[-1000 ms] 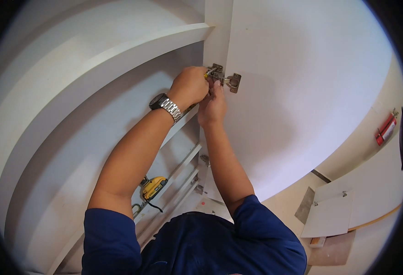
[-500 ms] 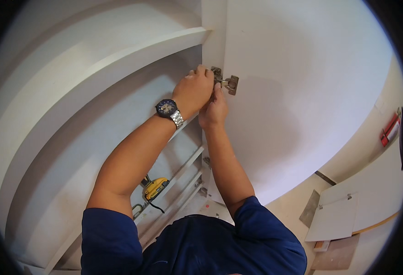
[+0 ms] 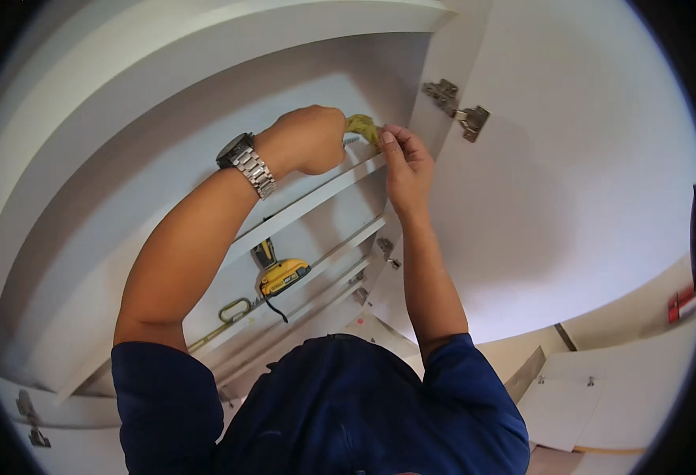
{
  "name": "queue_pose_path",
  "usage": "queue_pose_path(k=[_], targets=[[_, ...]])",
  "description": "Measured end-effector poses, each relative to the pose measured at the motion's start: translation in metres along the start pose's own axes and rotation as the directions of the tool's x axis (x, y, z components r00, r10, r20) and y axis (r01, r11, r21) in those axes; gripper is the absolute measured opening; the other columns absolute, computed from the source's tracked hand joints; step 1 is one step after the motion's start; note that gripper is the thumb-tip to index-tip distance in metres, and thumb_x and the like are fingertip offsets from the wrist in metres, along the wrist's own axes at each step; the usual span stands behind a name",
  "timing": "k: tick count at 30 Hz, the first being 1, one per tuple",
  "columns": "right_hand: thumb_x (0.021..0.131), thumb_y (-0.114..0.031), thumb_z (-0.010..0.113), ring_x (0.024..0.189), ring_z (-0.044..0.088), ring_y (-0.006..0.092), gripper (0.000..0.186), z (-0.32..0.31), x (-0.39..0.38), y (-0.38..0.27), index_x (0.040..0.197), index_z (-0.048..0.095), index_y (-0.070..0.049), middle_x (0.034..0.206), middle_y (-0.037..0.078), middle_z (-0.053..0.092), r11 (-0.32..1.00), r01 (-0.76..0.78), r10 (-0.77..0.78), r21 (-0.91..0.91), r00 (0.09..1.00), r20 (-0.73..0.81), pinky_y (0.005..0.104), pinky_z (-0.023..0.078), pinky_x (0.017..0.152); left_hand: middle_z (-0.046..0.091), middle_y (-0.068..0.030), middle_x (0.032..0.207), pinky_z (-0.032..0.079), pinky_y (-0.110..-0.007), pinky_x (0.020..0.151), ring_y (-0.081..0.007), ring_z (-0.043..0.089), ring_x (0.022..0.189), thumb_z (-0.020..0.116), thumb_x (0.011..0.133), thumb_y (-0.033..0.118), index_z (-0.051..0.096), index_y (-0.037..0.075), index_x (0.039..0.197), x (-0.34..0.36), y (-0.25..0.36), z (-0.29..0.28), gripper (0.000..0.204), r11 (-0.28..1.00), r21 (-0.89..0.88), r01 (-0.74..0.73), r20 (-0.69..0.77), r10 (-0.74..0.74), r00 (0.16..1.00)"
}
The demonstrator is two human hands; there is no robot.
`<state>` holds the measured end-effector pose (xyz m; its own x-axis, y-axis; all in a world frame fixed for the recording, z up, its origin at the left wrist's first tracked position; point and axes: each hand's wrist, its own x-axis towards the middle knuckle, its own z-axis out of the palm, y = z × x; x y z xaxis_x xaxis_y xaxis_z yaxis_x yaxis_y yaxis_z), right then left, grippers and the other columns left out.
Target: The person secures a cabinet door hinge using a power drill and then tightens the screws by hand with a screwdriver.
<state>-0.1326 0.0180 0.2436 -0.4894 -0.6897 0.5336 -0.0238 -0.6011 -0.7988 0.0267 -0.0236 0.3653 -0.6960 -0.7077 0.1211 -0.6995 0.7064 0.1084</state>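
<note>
My left hand (image 3: 308, 138), with a steel watch on the wrist, is curled at a crumpled yellow bag (image 3: 361, 127) above the upper shelf board (image 3: 307, 202); what its fingers grip is hidden. My right hand (image 3: 405, 162) pinches the bag's right end. Small metal screws (image 3: 351, 142) show just below the bag. A metal hinge (image 3: 457, 109) joins the cabinet side to the white door (image 3: 569, 166), above and right of my hands. A yellow-black drill (image 3: 283, 273) rests on a lower shelf.
A long brass-coloured loop-ended item (image 3: 233, 309) lies left of the drill. The curved white top shelf edge (image 3: 205, 36) arches overhead. More hinges (image 3: 387, 249) sit lower on the cabinet. At right are a red extinguisher (image 3: 680, 305) and white panels (image 3: 625, 396).
Both hands have left the upper hinge, which is now exposed. The left moved leftward, the right sits at a yellow bag that has come into sight. The view has shifted too.
</note>
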Motion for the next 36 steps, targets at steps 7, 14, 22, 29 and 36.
queue_pose_path(k=[7,14,22,29,36], targets=[[0.093,-0.013,0.064,0.086,0.058,0.0095,0.018,0.030,-0.009,0.027,0.104,0.065,0.000,0.097,0.004,0.064,0.995,0.095,-0.088,-0.035,0.982,0.166,0.0233,0.046,0.077,0.065,-0.0196,0.087,0.051,-0.043,0.075,-0.0362,0.064,0.079,0.066,0.084,0.019,0.066,-0.002,0.097,-0.053,-0.023,0.025,0.025,0.994,0.051,-0.093,-0.349,0.105,0.931],[0.090,-0.013,0.065,0.079,0.058,0.0131,0.016,-0.024,-0.046,0.042,0.096,0.066,0.001,0.088,0.010,0.065,0.965,0.099,-0.177,0.245,0.930,0.323,0.0255,0.045,0.071,0.064,-0.0148,0.091,0.051,-0.040,0.071,-0.0310,0.064,0.078,0.065,0.089,0.026,0.064,0.002,0.102,-0.205,0.002,0.077,0.027,0.831,-0.534,-0.160,0.047,0.217,0.975],[0.089,-0.022,0.068,0.091,0.060,0.0176,0.038,0.053,-0.112,0.109,0.110,0.060,0.008,0.101,0.012,0.067,0.862,-0.309,0.507,-0.402,0.537,0.674,0.0317,0.049,0.083,0.067,-0.0188,0.086,0.051,-0.041,0.071,-0.0332,0.066,0.080,0.066,0.088,0.030,0.063,0.000,0.106,-0.292,-0.040,0.227,0.035,0.675,-0.663,0.323,0.170,-0.285,0.943],[0.085,-0.026,0.072,0.076,0.063,0.0185,0.039,0.090,-0.137,0.168,0.100,0.065,0.009,0.087,0.012,0.069,0.763,0.040,0.548,-0.645,0.488,0.679,0.0305,0.050,0.069,0.067,-0.0181,0.087,0.050,-0.040,0.071,-0.0315,0.065,0.079,0.065,0.090,0.031,0.062,0.000,0.106,-0.323,-0.035,0.221,0.035,0.577,-0.721,0.383,0.142,-0.419,0.897],[0.080,-0.013,0.072,0.081,0.065,0.0207,0.029,0.090,-0.140,0.221,0.102,0.067,0.005,0.096,0.013,0.069,0.834,-0.118,0.509,-0.539,0.542,0.669,0.0332,0.053,0.073,0.065,-0.0163,0.089,0.049,-0.037,0.073,-0.0235,0.063,0.081,0.064,0.091,0.029,0.063,-0.002,0.102,-0.357,-0.055,0.243,0.032,0.494,-0.829,0.260,0.069,-0.372,0.926]])
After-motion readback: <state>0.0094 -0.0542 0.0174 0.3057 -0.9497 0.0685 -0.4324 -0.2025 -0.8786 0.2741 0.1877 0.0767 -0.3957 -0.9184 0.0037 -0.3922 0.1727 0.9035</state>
